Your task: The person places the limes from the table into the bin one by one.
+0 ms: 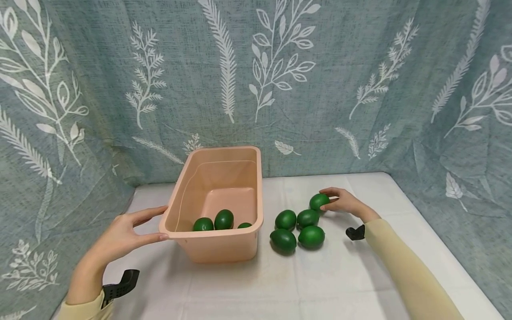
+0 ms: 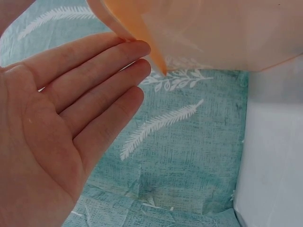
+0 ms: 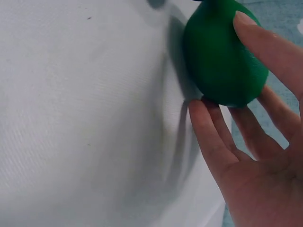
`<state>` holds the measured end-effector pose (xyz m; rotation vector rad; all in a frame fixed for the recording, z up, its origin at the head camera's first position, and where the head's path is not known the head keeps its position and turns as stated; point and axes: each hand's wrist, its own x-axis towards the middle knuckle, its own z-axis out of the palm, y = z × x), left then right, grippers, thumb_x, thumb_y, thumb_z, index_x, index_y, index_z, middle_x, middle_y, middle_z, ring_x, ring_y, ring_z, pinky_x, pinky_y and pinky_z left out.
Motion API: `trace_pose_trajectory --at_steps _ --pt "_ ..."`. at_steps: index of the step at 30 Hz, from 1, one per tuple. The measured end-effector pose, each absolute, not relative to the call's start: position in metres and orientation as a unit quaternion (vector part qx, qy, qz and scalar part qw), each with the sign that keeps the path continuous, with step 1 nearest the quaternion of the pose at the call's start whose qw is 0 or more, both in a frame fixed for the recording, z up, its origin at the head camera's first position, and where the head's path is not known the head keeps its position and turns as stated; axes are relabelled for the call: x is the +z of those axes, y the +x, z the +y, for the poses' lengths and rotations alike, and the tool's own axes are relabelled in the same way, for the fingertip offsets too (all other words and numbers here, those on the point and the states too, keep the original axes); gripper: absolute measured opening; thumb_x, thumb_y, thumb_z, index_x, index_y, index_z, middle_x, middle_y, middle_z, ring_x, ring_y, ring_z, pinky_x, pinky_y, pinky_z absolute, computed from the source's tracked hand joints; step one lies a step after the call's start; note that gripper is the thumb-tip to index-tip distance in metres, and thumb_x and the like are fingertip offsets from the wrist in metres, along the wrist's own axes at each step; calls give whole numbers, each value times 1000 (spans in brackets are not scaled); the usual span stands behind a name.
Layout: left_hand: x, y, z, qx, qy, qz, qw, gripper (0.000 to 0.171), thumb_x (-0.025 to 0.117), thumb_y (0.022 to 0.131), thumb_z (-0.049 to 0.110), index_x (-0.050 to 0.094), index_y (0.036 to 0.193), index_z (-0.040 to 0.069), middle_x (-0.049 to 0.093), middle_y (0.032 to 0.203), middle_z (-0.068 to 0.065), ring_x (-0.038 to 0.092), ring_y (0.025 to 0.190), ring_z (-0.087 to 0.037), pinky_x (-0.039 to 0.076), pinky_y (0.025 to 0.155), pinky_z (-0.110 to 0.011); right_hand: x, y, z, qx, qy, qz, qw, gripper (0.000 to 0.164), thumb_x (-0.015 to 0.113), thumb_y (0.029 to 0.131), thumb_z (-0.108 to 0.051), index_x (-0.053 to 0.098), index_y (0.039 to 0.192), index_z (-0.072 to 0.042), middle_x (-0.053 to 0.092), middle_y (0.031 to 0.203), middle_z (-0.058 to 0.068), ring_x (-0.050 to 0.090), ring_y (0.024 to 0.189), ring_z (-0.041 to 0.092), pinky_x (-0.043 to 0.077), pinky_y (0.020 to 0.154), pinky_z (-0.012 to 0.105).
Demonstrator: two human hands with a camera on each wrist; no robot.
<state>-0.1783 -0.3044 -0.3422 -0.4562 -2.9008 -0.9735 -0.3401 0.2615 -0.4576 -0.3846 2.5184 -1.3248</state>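
Observation:
My left hand [image 1: 122,231] is at the left rim of a peach plastic bin [image 1: 224,245], fingertips and thumb touching it. In the left wrist view the fingers [image 2: 102,78] run straight to the rim. The right hand [image 1: 347,204] pinches a glossy green lime [image 1: 319,202], thumb on one side and fingertips on the other. Seen from the right wrist, this lime [image 3: 225,56] is oval and narrows at one end. Just in front of it lies another lime [image 1: 308,218], part of a small cluster. Inside the bin are a few more limes [image 1: 224,219], one mostly hidden by the front rim.
The clustered limes, among them a dark one [image 1: 283,241] and a brighter one [image 1: 311,237], lie right of the bin. A white cloth [image 1: 320,284] covers the table. Teal leaf-printed fabric [image 1: 224,89] hangs behind and at both sides.

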Motion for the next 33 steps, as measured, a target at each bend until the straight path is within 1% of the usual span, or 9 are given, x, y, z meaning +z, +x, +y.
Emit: trace_pose_trajectory --at_steps 3,5,9,12,18,23,30,33 --pt "-343 -178 -305 -312 -149 -938 27 61 75 80 42 54 136 26 56 135 -2 48 126 -40 45 92 -59 -460 -339 260 -449 -128 875 130 69 75 82 -27 45 140 -3 46 138 28 48 125 41 54 90 37" --pt "-343 -179 -305 -310 -151 -938 29 61 75 80 42 54 136 26 56 135 -3 48 125 -40 45 92 -59 -461 -339 260 -442 -120 880 124 68 75 82 -29 47 139 -5 48 136 27 50 124 40 54 89 36" --pt "-344 -180 -305 -311 -156 -937 34 61 75 80 40 54 135 24 56 135 -5 49 125 -41 45 92 -61 -463 -339 259 -433 -110 887 117 65 75 82 -31 49 137 -7 50 135 24 51 123 38 52 92 40" --pt "-344 -181 -306 -316 -158 -935 32 61 75 81 39 54 136 23 56 135 -6 48 125 -43 44 91 -62 -463 -339 259 -440 -102 885 117 65 75 82 -31 49 136 -5 50 135 24 51 123 38 50 95 43" --pt "-344 -180 -306 -316 -155 -935 29 61 74 81 40 53 136 25 55 136 -4 48 125 -42 45 91 -61 -463 -336 260 -452 -87 879 125 68 75 81 -33 46 136 -3 48 136 24 48 126 37 48 98 45" --pt "-343 -180 -305 -314 -155 -936 30 61 74 81 40 53 136 24 55 136 -5 48 125 -42 45 92 -61 -463 -335 263 -437 -84 887 119 69 74 82 -37 47 135 -3 48 136 25 47 125 39 47 97 47" --pt "-343 -180 -306 -319 -153 -935 26 61 74 81 41 53 136 25 55 136 -4 48 126 -41 44 93 -61 -458 -331 265 -409 -70 903 110 70 74 80 -42 49 133 -3 50 134 23 51 120 36 49 94 43" --pt "-343 -180 -306 -320 -152 -935 25 62 74 81 42 53 136 26 55 136 -3 47 126 -41 44 93 -60 -452 -330 268 -401 -61 907 110 73 74 79 -46 48 134 -5 50 134 22 50 121 36 48 94 45"
